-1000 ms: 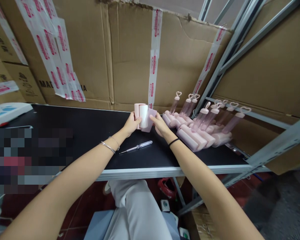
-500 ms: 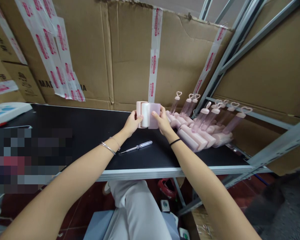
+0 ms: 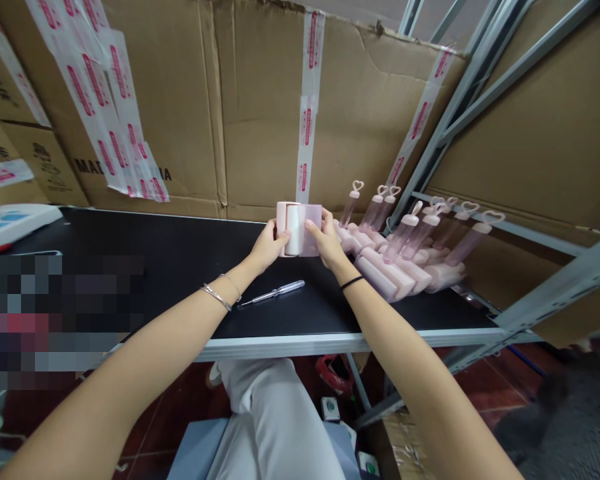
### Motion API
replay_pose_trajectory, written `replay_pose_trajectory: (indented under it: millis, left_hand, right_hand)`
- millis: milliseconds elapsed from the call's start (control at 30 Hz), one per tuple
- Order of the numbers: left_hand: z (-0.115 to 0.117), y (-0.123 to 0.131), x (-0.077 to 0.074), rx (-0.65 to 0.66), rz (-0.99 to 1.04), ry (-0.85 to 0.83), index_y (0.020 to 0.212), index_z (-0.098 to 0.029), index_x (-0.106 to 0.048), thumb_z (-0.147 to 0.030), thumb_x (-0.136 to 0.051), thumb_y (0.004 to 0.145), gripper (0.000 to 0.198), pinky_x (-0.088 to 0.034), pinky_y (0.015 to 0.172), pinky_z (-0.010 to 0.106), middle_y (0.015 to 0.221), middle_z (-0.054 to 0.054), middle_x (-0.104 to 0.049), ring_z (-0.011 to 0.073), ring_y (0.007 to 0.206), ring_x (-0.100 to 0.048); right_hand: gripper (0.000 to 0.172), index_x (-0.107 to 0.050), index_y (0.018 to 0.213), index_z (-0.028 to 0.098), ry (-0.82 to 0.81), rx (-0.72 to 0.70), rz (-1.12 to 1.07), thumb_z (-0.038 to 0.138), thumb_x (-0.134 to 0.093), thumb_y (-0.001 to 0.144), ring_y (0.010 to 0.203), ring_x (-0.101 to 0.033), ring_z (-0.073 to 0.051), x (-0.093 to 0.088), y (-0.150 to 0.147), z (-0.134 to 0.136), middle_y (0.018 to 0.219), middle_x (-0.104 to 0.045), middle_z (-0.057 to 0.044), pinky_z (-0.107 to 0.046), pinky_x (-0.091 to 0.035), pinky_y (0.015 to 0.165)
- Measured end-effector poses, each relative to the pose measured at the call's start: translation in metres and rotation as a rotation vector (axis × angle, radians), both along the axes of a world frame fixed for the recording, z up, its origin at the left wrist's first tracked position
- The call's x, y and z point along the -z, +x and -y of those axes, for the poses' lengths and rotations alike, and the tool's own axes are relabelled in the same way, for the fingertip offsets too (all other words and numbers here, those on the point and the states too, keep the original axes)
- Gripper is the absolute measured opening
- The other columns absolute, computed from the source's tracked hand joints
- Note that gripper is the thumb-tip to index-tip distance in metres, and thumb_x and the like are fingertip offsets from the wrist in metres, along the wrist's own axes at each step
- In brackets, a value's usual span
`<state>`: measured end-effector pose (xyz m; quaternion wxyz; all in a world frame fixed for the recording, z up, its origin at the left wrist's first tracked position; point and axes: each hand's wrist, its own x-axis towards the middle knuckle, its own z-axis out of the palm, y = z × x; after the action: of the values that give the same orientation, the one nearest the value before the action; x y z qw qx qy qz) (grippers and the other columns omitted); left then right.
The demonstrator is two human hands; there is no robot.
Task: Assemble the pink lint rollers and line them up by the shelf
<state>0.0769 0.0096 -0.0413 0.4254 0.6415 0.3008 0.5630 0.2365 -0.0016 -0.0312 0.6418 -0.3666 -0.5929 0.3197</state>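
Between my two hands is a pale pink roller case (image 3: 281, 217), held above the black tabletop. It looks like a lint roller, with a white roll (image 3: 293, 230) in its middle and a see-through lilac cover (image 3: 310, 248) spread to the right. My left hand (image 3: 269, 247) grips the pink side, thumb against the white roll. My right hand (image 3: 329, 237) clasps the lilac cover, thumb on its face and fingers behind. Below them a screwdriver (image 3: 280, 290) with a clear handle lies on the table.
Right of my hands lie several pink roller cases (image 3: 380, 273), with heart-topped clear handles (image 3: 423, 237) standing up from the pile. Cardboard (image 3: 260, 133) walls the back. A metal shelf post (image 3: 555, 293) stands right, a white device (image 3: 25, 223) far left. The table's metal edge (image 3: 290, 345) runs in front.
Both hands and the roller case have shifted very slightly to the right. The grip looks the same, and the screwdriver has not moved.
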Motion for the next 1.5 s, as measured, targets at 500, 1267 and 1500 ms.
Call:
replay_pose_trajectory:
  millis: [500, 1267, 1500]
  left_hand:
    - [0.012, 0.003, -0.001, -0.05, -0.115, -0.007, 0.126, -0.012, -0.046, -0.032, -0.055, 0.089, 0.043, -0.042, 0.104, 0.044, 0.128, 0.016, -0.06, 0.0276, 0.117, -0.057]
    - [0.021, 0.003, -0.018, 0.234, 0.204, -0.499, 0.098, -0.018, -0.06, -0.046, -0.082, 0.062, 0.051, -0.05, 0.072, 0.031, 0.087, 0.006, -0.067, 0.0191, 0.081, -0.063]
    - [0.01, -0.01, -0.027, 0.113, 0.451, -0.609, 0.093, -0.022, -0.06, -0.047, -0.078, 0.07, 0.039, -0.055, 0.077, 0.037, 0.082, 0.004, -0.064, 0.0211, 0.08, -0.065]
  right_hand:
    - [0.066, -0.039, 0.121, 0.024, 0.05, 0.069, 0.013, 0.062, -0.063, 0.072, 0.117, -0.056, -0.021, 0.0, -0.01, 0.006, 0.127, -0.056, -0.01, -0.039, -0.044, 0.106]
    - [0.034, -0.061, 0.098, 0.019, -0.111, 0.061, 0.187, 0.048, -0.055, 0.082, 0.102, -0.062, -0.02, -0.009, 0.008, -0.001, 0.104, -0.069, -0.006, -0.039, -0.049, 0.097]
    - [0.021, -0.058, 0.085, 0.019, -0.266, 0.475, 0.82, 0.016, -0.07, 0.067, 0.098, -0.062, -0.028, 0.01, 0.039, -0.008, 0.09, -0.067, -0.01, -0.047, -0.045, 0.096]
